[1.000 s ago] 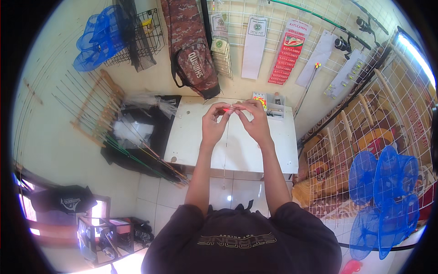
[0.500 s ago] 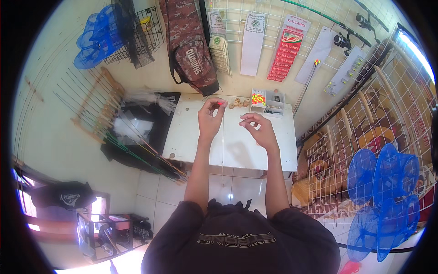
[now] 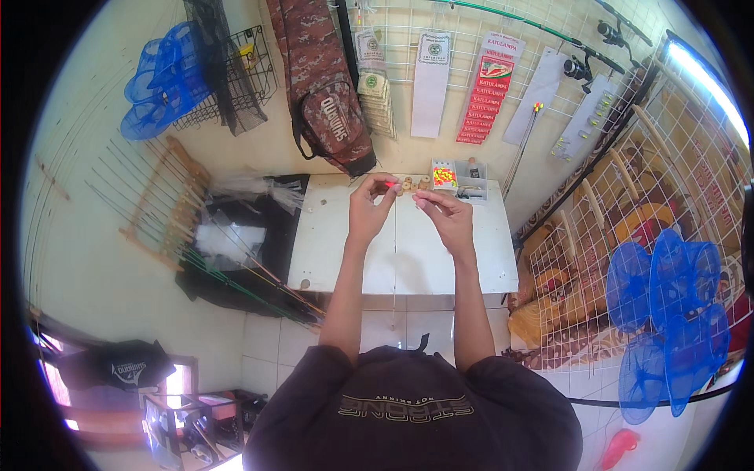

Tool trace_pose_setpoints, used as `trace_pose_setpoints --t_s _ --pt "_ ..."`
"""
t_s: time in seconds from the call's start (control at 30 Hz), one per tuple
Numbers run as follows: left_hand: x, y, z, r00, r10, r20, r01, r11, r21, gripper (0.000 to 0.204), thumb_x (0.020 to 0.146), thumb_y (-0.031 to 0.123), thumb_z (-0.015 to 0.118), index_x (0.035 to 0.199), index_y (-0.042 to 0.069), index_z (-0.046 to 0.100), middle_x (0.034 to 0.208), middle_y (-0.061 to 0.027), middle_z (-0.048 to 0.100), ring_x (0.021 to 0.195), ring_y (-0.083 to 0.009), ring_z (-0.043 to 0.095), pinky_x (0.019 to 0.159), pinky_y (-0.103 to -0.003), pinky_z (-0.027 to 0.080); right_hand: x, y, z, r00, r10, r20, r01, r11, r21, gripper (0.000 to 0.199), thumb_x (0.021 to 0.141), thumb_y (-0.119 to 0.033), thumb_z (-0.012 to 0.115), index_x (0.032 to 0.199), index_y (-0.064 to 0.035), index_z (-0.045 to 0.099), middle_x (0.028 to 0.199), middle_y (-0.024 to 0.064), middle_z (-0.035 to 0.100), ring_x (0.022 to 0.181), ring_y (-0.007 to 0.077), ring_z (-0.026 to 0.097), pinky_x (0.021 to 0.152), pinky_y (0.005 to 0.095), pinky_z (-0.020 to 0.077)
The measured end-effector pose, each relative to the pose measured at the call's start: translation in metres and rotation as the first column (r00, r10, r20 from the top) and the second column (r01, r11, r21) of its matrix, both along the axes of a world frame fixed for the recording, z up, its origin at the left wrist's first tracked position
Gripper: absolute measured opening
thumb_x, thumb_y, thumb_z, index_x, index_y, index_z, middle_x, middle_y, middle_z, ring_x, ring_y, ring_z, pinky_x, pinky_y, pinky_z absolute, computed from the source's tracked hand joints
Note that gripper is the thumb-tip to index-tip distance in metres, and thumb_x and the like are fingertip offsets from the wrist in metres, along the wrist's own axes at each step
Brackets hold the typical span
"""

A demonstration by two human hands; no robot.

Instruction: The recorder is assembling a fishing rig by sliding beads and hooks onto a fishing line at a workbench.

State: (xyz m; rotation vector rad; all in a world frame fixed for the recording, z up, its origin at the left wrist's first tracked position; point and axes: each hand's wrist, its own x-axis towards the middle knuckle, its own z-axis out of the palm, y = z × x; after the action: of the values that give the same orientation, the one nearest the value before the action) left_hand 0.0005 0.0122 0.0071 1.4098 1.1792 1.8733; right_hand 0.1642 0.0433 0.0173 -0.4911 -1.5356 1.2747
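My left hand is raised over the far part of the white table, thumb and fingers pinched on a small bright red piece, perhaps a fishing float. A thin pale line hangs straight down below it past the table's near edge. Close by on the right, my right hand is also pinched, its fingertips pointing at the left hand. Whatever sits between those fingertips is too small to make out. Several small tan spool-like pieces lie just behind the hands, partly covered by them.
A white divided box at the table's back right holds red and yellow beads. Fishing rods lean at the left beside a black cover. A camouflage rod bag hangs ahead; blue nets hang on the right grid.
My right hand has come left, closer to the left hand, and its fingers have drawn together. The left hand still pinches the red piece. The whole view has shifted slightly.
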Motion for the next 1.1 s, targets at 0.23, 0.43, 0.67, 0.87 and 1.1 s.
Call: trace_pose_setpoints --t_s 0.23,0.43,0.67,0.87,1.1 --pt "-0.005 -0.002 0.003 0.998 -0.013 -0.065 0.012 1.000 -0.006 0.009 0.085 0.002 0.062 0.094 0.000 0.060 0.096 -0.0061 0.063 0.087 -0.0107 0.060 0.079 -0.025 0.047 -0.004 -0.003 -0.006 0.989 -0.037 -0.146 0.027 0.997 -0.071 0.017 0.086 -0.002 0.063 0.102 0.0028 0.062 0.099 0.0082 0.064 0.086 0.0138 0.062 0.079 0.0263 0.0495" --pt "-0.011 -0.005 0.002 0.988 -0.032 -0.150 0.039 0.998 0.046 0.012 0.085 -0.004 0.059 0.095 -0.001 0.063 0.096 -0.0075 0.063 0.087 -0.0130 0.060 0.078 -0.025 0.048 -0.015 -0.008 -0.010 0.964 -0.091 -0.248 0.067 0.992 -0.104 0.018 0.082 0.000 0.066 0.099 0.0014 0.062 0.092 0.0072 0.065 0.086 0.0130 0.062 0.079 0.0255 0.0485" --pt "-0.011 -0.007 0.005 0.977 -0.023 -0.212 0.042 0.995 0.086 0.013 0.084 -0.004 0.060 0.093 0.001 0.068 0.094 -0.0072 0.062 0.086 -0.0139 0.059 0.076 -0.026 0.048 -0.028 -0.007 -0.018 0.924 -0.112 -0.366 0.049 0.983 -0.178 0.015 0.084 -0.001 0.063 0.098 0.0022 0.062 0.089 0.0097 0.066 0.083 0.0162 0.064 0.073 0.0274 0.0500" --pt "-0.014 -0.011 0.007 0.964 -0.008 -0.266 0.028 0.997 0.075 0.015 0.085 -0.002 0.060 0.096 0.003 0.069 0.094 -0.0072 0.063 0.087 -0.0142 0.059 0.076 -0.026 0.047 -0.034 -0.015 -0.015 0.940 -0.230 -0.252 0.183 0.963 -0.195 0.017 0.084 -0.004 0.065 0.099 0.0030 0.063 0.091 0.0096 0.067 0.085 0.0150 0.064 0.075 0.0264 0.0507" --pt "-0.013 -0.008 0.010 0.965 -0.009 -0.261 0.025 0.998 0.058 0.017 0.085 -0.002 0.059 0.098 0.003 0.069 0.094 -0.0076 0.063 0.085 -0.0133 0.060 0.075 -0.025 0.048 -0.024 -0.005 -0.024 0.882 -0.470 -0.028 0.470 0.876 0.104 0.009 0.083 -0.001 0.063 0.091 -0.0034 0.063 0.084 0.0033 0.064 0.074 0.0094 0.058 0.065 0.0230 0.0438"
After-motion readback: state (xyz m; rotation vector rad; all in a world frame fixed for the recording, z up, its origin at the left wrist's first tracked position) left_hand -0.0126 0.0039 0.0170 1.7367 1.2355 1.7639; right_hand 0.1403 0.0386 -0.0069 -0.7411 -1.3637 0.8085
